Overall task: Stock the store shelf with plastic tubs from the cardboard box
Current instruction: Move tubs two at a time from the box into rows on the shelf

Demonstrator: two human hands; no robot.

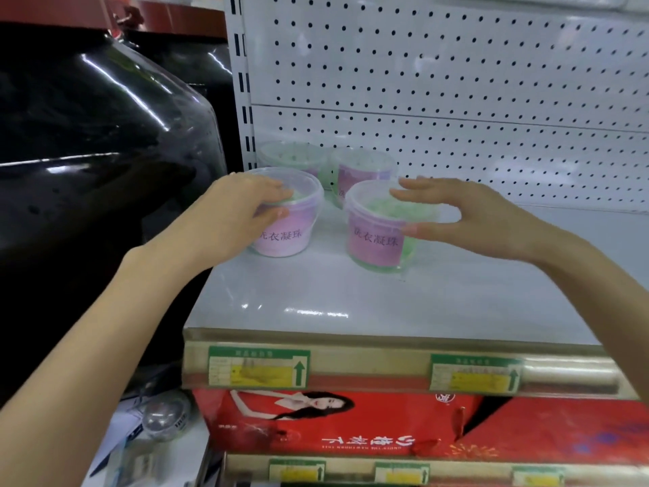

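Observation:
Four clear plastic tubs with pink labels stand on the white shelf (351,304), at its left end. My left hand (238,209) grips the front left tub (291,233), with the fingers on its lid and the thumb on its side. My right hand (467,216) holds the front right tub (375,237), which has green contents; the fingers lie over the lid and the thumb is against the side. Both tubs rest on the shelf. Behind them stand two more tubs (291,156) (361,170). The cardboard box is out of view.
A white pegboard back panel (456,82) rises behind the shelf. A large black glossy object (98,152) stands close on the left. Price tags (260,367) sit on the shelf's front rail. Red printed boxes (386,427) fill the shelf below.

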